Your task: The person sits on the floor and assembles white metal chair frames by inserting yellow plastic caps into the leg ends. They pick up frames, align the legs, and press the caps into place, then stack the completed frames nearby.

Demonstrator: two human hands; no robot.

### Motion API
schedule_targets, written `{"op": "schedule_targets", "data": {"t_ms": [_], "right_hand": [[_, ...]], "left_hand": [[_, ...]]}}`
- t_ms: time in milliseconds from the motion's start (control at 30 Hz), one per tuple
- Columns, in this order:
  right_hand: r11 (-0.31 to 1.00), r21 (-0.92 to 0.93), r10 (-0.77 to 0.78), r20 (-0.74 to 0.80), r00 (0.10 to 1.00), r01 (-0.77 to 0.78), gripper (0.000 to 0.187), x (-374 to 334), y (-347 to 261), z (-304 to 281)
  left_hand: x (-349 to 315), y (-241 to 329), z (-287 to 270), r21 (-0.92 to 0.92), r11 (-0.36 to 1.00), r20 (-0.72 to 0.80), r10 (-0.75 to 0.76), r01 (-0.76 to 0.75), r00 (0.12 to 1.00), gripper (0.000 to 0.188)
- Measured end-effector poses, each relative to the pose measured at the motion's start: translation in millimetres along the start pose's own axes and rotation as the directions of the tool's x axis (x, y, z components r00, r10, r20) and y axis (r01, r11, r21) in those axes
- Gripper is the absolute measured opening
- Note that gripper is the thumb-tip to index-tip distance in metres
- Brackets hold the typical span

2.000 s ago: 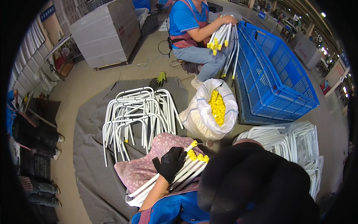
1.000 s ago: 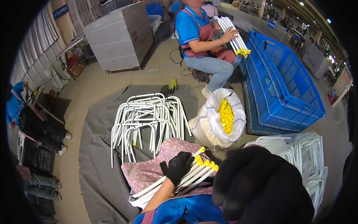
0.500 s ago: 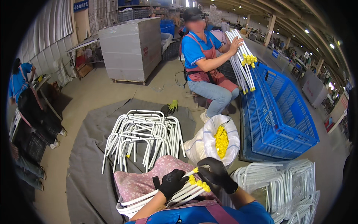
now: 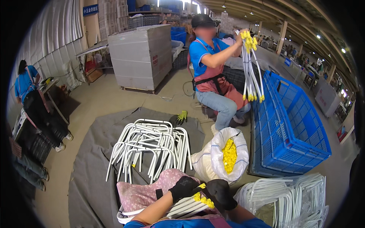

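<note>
On my lap rests a bundle of bent white metal tubes [image 4: 186, 208] with yellow end caps [image 4: 204, 200] on their ends. My left hand [image 4: 184, 189], in a black glove, is closed around a tube just below its capped end. My right hand [image 4: 219, 193], gloved in black too, is curled against the tube ends, beside a yellow cap [image 4: 202, 186]; its fingertips are hidden. A pink flowered cloth [image 4: 142, 192] lies under the tubes. Just ahead, an open white sack [image 4: 216, 152] holds loose yellow caps [image 4: 229, 155].
Bent white tubes [image 4: 152, 148] are heaped on a grey mat [image 4: 91, 159]. Plastic-wrapped tubes [image 4: 283, 201] lie at my right. Beyond stands a blue crate [image 4: 289, 125]; a seated co-worker [image 4: 213, 68] holds capped tubes [image 4: 251, 72] beside it. A yellow-green glove [image 4: 182, 116] lies on the mat.
My right hand has turned and come down over the tube ends; my left hand has shifted slightly right. The co-worker has raised and tipped their bundle upright. The view has shifted slightly.
</note>
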State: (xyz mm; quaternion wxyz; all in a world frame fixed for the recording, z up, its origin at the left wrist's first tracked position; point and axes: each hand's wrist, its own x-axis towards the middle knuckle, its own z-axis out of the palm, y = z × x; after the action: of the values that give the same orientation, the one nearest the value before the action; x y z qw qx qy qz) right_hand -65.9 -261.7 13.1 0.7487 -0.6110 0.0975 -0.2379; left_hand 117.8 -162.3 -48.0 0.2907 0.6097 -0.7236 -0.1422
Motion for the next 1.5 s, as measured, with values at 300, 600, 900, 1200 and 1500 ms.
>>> {"op": "schedule_targets", "data": {"t_ms": [300, 600, 900, 1200, 1500], "right_hand": [[-0.103, -0.964, -0.126, 0.256, 0.958, 0.244, 0.025, -8.8, 29.7, 0.3], [0.648, -0.733, -0.237, 0.065, 0.969, 0.208, 0.039, 5.3, 21.3, 0.7], [0.76, -0.616, -0.232, 0.042, 0.972, 0.208, 0.03, 12.0, -4.1, 13.9], [0.987, -0.164, 0.011, 0.076, 0.997, 0.002, 0.033, 12.7, -103.8, 30.4], [0.84, -0.493, -0.337, -0.143, 0.931, 0.228, 0.036, 24.1, -125.5, -2.3]], "left_hand": [[-14.3, -7.5, 13.4, 0.046, 0.999, -0.083, -0.026, 0.03, 0.996, 0.028], [-16.9, -4.3, 9.4, 0.039, 0.997, -0.175, -0.056, 0.063, 0.983, 0.034], [-11.4, 19.9, -5.1, 0.136, 0.979, -0.064, -0.145, 0.153, 0.987, 0.03], [-15.6, 18.6, 11.9, 0.236, 0.971, -0.277, 0.029, 0.039, 0.961, 0.032], [-26.7, 25.6, 3.4, -0.041, 0.982, -0.229, -0.19, 0.186, 0.955, 0.021]]}}
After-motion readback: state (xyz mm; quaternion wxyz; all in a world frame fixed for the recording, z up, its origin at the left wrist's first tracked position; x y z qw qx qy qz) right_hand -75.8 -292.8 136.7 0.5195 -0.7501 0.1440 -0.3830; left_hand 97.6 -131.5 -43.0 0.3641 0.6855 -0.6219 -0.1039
